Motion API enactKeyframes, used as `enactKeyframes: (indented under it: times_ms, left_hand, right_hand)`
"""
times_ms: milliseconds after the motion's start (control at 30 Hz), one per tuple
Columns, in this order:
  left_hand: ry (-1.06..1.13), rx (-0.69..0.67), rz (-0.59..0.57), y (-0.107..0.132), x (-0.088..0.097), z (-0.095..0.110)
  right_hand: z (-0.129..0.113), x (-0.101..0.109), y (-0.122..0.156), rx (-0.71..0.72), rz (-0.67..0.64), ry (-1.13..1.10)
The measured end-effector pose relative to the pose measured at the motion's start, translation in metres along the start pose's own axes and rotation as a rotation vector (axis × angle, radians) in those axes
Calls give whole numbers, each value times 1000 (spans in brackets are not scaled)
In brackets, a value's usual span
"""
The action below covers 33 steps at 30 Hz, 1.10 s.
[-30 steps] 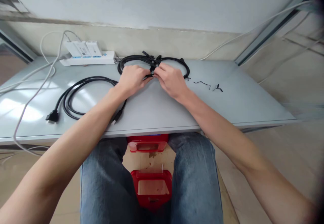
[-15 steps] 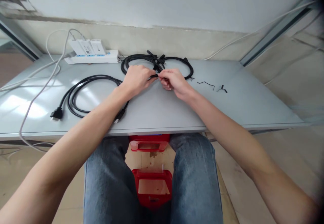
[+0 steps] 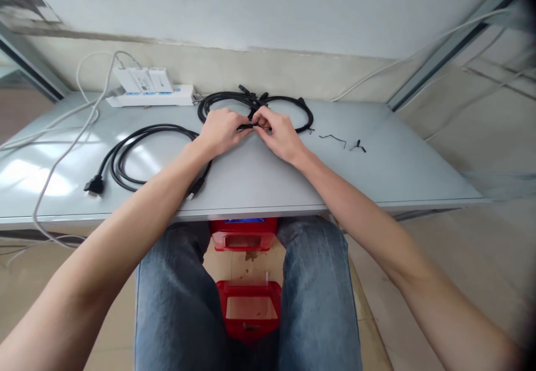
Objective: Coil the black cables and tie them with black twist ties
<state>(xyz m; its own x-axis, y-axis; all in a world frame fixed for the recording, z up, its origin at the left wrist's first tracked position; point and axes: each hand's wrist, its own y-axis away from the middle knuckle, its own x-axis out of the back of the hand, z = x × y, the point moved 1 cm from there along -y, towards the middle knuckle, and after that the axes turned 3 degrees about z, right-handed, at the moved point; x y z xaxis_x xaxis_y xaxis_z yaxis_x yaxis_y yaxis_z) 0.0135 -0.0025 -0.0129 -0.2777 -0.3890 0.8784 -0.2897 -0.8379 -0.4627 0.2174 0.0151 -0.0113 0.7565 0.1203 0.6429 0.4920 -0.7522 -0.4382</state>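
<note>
My left hand (image 3: 224, 131) pinches a short stretch of black cable (image 3: 245, 127) between thumb and fingers, just above the table. My right hand (image 3: 280, 133) meets it from the other side, its thumb and fingertips closed at the end of that stretch; whatever thin thing they pinch is too small to make out. Coiled black cables (image 3: 218, 98) lie right behind both hands, with another black loop (image 3: 311, 117) to the right. Nearer my left forearm rests a loosely coiled black cable (image 3: 146, 128) with an HDMI-like plug (image 3: 95, 185).
Thin black twist ties (image 3: 335, 137) and a small bent cluster of them (image 3: 359, 146) lie to the right on the grey table (image 3: 259, 186). A white power strip (image 3: 154, 100) with chargers and white cords (image 3: 62, 161) stands back left. Red stools or boxes (image 3: 251, 287) show below.
My right fingers have shifted slightly left and curled more around the end of the cable stretch. The left hand keeps its hold. The whole view has moved a little.
</note>
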Motion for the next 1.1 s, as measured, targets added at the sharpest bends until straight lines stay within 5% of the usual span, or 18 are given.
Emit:
enactKeyframes:
  times_ms: [267, 600, 933, 1100]
  left_hand:
    - [45, 43, -28, 1, 0, -1]
    - [70, 20, 11, 3, 3, 2]
    - [102, 82, -18, 2, 4, 1]
    - [138, 83, 1, 1, 4, 2]
  right_hand:
    - [11, -1, -1, 111, 48, 219]
    - [-6, -5, 5, 110, 70, 462]
    - [11, -2, 4, 245, -9, 503]
    - [16, 1, 3, 316, 58, 473]
